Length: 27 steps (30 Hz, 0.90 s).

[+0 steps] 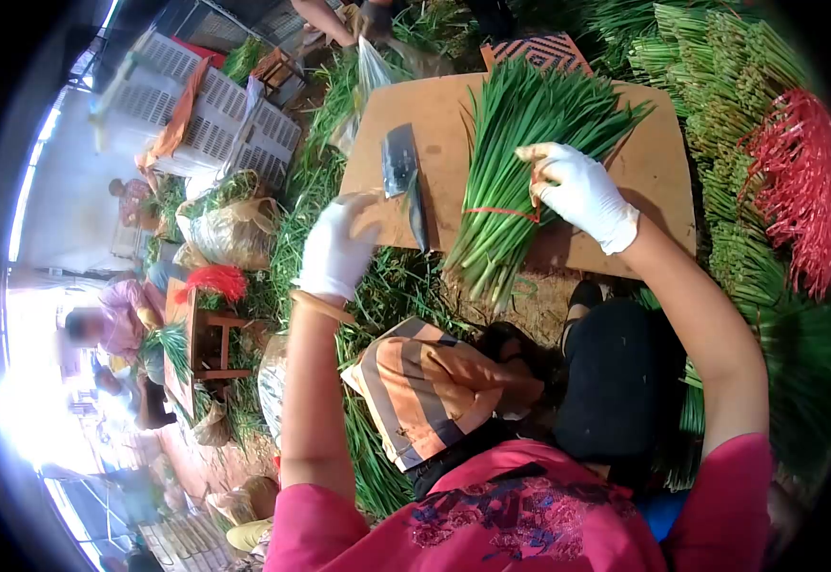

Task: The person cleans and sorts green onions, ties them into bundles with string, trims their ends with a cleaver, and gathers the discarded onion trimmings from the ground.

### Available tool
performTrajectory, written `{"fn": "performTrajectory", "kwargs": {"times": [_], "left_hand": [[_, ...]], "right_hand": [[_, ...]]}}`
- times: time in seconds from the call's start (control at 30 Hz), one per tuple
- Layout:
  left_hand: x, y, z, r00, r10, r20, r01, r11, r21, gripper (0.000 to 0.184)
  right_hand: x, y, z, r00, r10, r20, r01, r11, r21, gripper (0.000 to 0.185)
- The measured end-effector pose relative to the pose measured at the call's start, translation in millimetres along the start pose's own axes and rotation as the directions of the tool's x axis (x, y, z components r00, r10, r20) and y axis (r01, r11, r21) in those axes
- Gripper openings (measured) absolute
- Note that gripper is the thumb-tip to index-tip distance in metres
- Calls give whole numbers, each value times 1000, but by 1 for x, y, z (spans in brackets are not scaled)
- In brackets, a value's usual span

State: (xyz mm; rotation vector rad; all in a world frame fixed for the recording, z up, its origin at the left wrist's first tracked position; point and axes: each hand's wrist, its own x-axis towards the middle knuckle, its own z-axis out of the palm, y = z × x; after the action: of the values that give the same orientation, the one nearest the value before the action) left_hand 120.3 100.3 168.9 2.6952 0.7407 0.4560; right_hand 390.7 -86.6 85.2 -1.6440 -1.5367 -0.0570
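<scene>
A bundle of long green stalks with leaves, like garlic chives point(520, 143), lies on a tan board-topped table point(663, 205). A thin red tie point(496, 211) rings it near the pale stem ends. My right hand point(582, 195), in a white glove, is at the bundle's right side. Its thumb and fingers close on a red end of the tie, partly hidden by the glove. My left hand point(334, 250), also gloved, hovers at the table's near left edge, fingers apart and holding nothing. Just right of it lies a cleaver point(399, 160) with its dark handle toward me.
Stacked green stalks point(720, 143) line the right side, with a bunch of red ties point(806, 191) on top. Loose greens cover the floor at left. White crates point(187, 105) stand far left. Another person's arm point(325, 19) reaches in at the top; other people sit at left.
</scene>
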Motion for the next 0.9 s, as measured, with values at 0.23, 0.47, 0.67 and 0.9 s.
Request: {"fn": "performTrajectory", "kwargs": {"times": [0.23,0.47,0.67,0.9], "left_hand": [[-28,81,83,974,81,212,-111,985,135,109],[-18,18,82,787,-79,612,459,737,-496,100],[12,31,36,985,114,131,-81,969,-233,32],[38,37,72,907,323,272,-365,923,122,17]], "right_hand": [[7,-60,-6,802,518,298,-489,281,826,7],[52,-26,34,810,493,318,-422,113,899,14],[65,-9,42,782,509,359,-434,32,900,14],[59,0,45,807,444,389,-435,2,900,14]]}}
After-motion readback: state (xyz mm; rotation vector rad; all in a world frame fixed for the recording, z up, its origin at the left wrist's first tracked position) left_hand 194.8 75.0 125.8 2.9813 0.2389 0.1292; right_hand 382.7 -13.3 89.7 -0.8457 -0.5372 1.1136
